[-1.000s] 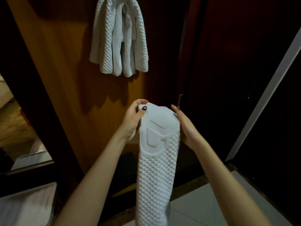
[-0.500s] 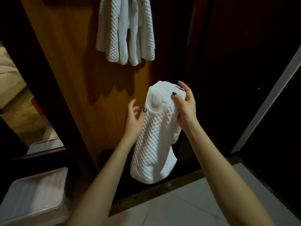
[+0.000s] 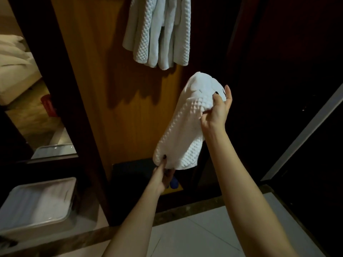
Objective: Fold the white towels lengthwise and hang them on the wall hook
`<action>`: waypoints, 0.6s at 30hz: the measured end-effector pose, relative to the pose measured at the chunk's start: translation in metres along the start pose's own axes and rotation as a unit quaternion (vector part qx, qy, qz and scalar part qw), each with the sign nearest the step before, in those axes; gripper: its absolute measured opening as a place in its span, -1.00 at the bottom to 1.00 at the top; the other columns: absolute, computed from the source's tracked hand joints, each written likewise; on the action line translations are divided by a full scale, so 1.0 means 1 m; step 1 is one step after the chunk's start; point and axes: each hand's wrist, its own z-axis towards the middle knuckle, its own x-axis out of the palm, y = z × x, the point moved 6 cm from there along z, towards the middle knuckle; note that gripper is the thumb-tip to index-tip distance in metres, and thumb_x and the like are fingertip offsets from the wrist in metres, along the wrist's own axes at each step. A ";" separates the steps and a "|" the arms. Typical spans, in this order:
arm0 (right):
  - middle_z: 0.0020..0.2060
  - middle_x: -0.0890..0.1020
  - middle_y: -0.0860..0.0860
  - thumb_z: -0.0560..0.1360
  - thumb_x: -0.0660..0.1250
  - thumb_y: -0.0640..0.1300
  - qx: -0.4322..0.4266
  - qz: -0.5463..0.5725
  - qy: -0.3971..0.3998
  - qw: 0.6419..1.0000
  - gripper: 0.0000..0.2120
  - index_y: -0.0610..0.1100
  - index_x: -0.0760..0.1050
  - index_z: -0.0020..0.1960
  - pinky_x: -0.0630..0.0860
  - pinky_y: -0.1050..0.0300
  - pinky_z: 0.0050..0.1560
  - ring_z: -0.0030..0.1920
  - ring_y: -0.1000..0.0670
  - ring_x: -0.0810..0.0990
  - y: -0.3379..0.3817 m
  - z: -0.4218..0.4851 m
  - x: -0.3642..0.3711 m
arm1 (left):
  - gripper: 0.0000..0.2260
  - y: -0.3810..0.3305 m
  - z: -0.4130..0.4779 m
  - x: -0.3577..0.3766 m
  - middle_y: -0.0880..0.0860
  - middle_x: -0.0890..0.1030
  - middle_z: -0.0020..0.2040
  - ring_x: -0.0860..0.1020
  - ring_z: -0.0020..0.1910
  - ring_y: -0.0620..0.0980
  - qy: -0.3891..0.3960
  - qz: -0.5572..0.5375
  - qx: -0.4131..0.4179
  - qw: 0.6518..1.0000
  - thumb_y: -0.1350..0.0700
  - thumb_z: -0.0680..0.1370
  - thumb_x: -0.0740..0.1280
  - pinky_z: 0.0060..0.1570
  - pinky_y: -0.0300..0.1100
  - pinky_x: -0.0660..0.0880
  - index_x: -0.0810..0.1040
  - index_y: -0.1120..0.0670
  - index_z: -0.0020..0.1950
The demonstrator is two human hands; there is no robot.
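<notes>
White towel (image 3: pixel 185 130) is up in the air just right of centre, folded into a long narrow band, waffle texture facing us, and it slants from its top end at 1 o'clock down to its bottom end at 7 o'clock. Right hand (image 3: pixel 217 110) has the top end, thumb curled over the front and fingers wrapped round behind, a firm grip just under the smooth border. Left hand (image 3: pixel 161 177) is down below, pinching the bottom edge near its 7 o'clock corner between thumb and fingertips. Both arms reach forward from 6 o'clock.

At 12 o'clock, a bunch of hung towels (image 3: pixel 157 30) drapes against the wooden panel (image 3: pixel 89 71), running off the top of the view, so what holds them cannot be seen. The held towel is below them and off toward 4 o'clock, not touching them.

Down at 8 o'clock sits a pale plastic tub (image 3: pixel 37 206) on the floor. Right behind the left hand, a small blue object (image 3: pixel 174 183) peeks out, too dim to identify. Light floor tiles (image 3: pixel 194 236) spread across 6 o'clock, and a bed (image 3: pixel 14 71) shows through the opening at 9 o'clock.
</notes>
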 end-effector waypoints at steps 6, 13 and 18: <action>0.33 0.42 -0.22 0.61 0.15 -0.33 0.006 -0.008 0.011 1.000 -0.64 0.01 0.34 0.30 0.47 -0.21 0.29 0.27 -0.22 0.53 0.003 0.009 -0.004 | -0.66 0.008 0.005 -0.013 0.21 0.52 0.26 0.46 0.18 0.18 0.002 -0.001 0.003 1.000 0.10 0.63 0.22 0.01 -0.10 0.37 0.43 0.22 0.36; 0.44 0.29 -0.18 0.59 0.16 -0.36 -0.015 -0.026 -0.012 0.999 -0.62 -0.01 0.37 0.32 0.42 -0.22 0.34 0.36 -0.22 0.44 0.010 0.030 -0.008 | -0.75 -0.009 0.012 -0.040 0.20 0.63 0.04 0.67 -0.06 0.03 0.016 -0.093 0.008 0.996 0.11 0.59 0.25 -0.22 -0.24 0.60 0.47 0.18 0.23; 0.37 0.37 -0.18 0.61 0.14 -0.36 0.001 -0.009 0.011 1.000 -0.59 -0.02 0.33 0.38 0.46 -0.21 0.30 0.30 -0.24 0.50 0.009 0.033 -0.005 | -0.57 -0.007 0.013 -0.044 0.14 0.58 0.23 0.59 0.13 0.09 0.045 -0.085 0.023 0.995 -0.08 0.46 0.31 0.07 -0.08 0.50 0.47 0.05 0.29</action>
